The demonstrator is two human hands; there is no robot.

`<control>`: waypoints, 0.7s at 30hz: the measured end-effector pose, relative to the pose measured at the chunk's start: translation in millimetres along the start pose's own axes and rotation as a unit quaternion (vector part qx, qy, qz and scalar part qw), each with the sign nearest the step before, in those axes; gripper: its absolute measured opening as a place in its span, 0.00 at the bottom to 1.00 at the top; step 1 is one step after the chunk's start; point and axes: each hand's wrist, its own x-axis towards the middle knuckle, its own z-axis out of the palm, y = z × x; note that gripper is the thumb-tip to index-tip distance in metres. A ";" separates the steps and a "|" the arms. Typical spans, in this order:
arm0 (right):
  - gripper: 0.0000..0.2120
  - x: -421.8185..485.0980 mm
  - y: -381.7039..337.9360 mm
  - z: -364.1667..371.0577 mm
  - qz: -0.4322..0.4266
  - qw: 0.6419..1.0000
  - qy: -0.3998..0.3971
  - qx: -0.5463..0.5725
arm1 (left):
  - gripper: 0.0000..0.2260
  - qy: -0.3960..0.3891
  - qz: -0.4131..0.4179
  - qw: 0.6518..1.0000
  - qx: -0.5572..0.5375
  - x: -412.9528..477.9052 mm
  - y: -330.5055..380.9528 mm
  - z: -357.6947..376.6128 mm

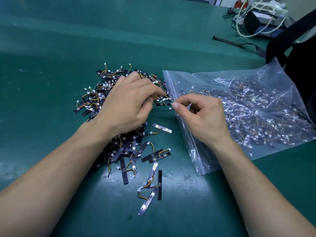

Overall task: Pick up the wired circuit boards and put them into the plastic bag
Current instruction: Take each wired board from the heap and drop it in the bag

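**Desk:** What fills the frame?

**Photographer:** A green table (51, 48), wide and bare along its left and far sides. A dark backpack (301, 69) crowds the right edge. The plastic bag (266, 120) lies flat at right, already holding many boards, its zip mouth facing the middle.

**Desk:** And the stock?

**Photographer:** A pile of wired circuit boards (118, 151) sits just left of the bag's mouth, partly under the left forearm. The left hand (126, 103), fingers curled, grips a bunch of boards (162, 103) right at the opening. The right hand (203, 117) rests on the bag, thumb and forefinger pinching its zip edge. A few loose boards (150, 190) trail toward the near edge, bare mat all around them.
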 end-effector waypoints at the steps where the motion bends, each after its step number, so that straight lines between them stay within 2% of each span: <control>1: 0.03 0.4 -0.5 -0.2 0.004 1.000 0.005 0.012 | 0.11 -0.004 -0.003 1.000 -0.009 -0.4 0.1 0.0; 10: 0.02 -0.4 -2.6 1.2 -0.003 0.999 -0.016 0.050 | 0.07 0.030 0.036 0.999 -0.019 -0.4 1.9 2.8; 21: 0.02 -0.1 -4.0 0.0 -0.024 0.999 -0.006 0.028 | 0.08 0.020 0.032 0.999 -0.037 -2.3 3.2 0.0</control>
